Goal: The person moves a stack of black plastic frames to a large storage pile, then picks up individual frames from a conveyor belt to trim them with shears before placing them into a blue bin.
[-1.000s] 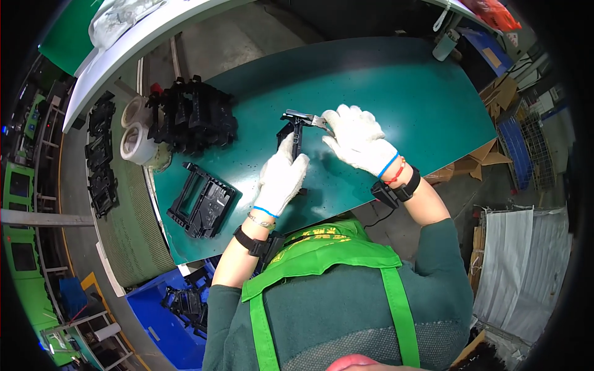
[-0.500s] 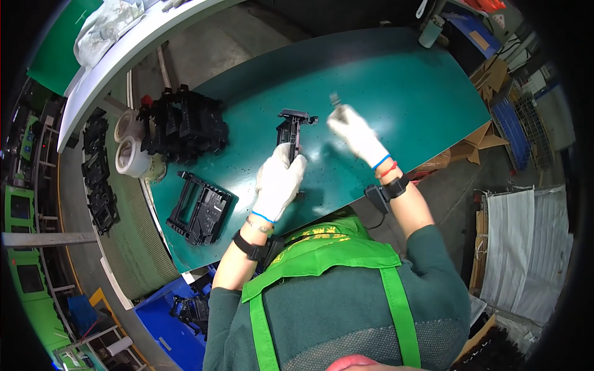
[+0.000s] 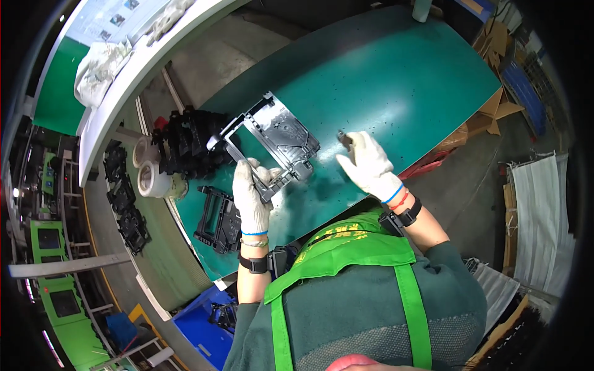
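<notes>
My left hand (image 3: 252, 195), in a white knit glove, is closed on the near edge of a black plastic frame (image 3: 286, 133). The frame is raised above the green table and tilted, its flat plate catching the light and its open side toward the left. To the right of it, apart from the frame, my gloved right hand (image 3: 373, 168) grips a small dark tool (image 3: 344, 140) whose tip points up and left; its exact kind cannot be made out. A second black plastic frame (image 3: 218, 221) lies on the table beside my left wrist.
A pile of black plastic parts (image 3: 193, 142) covers the table's left end, beside rolls of clear tape (image 3: 153, 179). More black parts (image 3: 128, 201) lie on a belt farther left. A blue bin (image 3: 201, 331) stands below; cardboard (image 3: 492, 111) is past the right edge.
My left hand has turned the frame from edge-on to its broad face showing. My right hand has come down and nearer with the small tool. The whole view has shifted.
</notes>
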Tool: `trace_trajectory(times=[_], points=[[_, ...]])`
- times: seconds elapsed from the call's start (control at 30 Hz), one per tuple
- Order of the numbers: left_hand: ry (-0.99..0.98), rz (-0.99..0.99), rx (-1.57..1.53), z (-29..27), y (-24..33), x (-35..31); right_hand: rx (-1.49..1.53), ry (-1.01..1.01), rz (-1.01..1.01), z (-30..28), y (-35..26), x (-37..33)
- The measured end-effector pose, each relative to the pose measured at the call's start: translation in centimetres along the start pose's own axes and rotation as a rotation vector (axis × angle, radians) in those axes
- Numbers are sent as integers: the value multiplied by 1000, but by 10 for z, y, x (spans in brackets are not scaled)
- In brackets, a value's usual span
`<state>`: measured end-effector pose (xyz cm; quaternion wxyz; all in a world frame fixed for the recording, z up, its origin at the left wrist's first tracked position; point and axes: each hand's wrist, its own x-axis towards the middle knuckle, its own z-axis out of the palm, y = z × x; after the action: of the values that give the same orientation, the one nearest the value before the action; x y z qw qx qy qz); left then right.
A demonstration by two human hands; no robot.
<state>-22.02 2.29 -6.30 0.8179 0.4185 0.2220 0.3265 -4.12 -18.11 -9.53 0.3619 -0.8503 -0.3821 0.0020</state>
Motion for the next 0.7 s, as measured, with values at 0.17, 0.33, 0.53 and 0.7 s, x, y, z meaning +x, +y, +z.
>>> trace_trajectory(times=[0.17, 0.33, 0.53, 0.7], points=[[109, -131, -266, -8, -19, 6, -52, 110, -189, 18, -3, -2], [174, -177, -375, -31, -43, 14, -33, 127, -240, 19, -2, -3], [162, -217, -373, 1, -36, 2, -31, 173, -282, 17, -2, -2], [124, -310, -489, -7, -43, 1, 213, 40, -50, 30, 8, -6]])
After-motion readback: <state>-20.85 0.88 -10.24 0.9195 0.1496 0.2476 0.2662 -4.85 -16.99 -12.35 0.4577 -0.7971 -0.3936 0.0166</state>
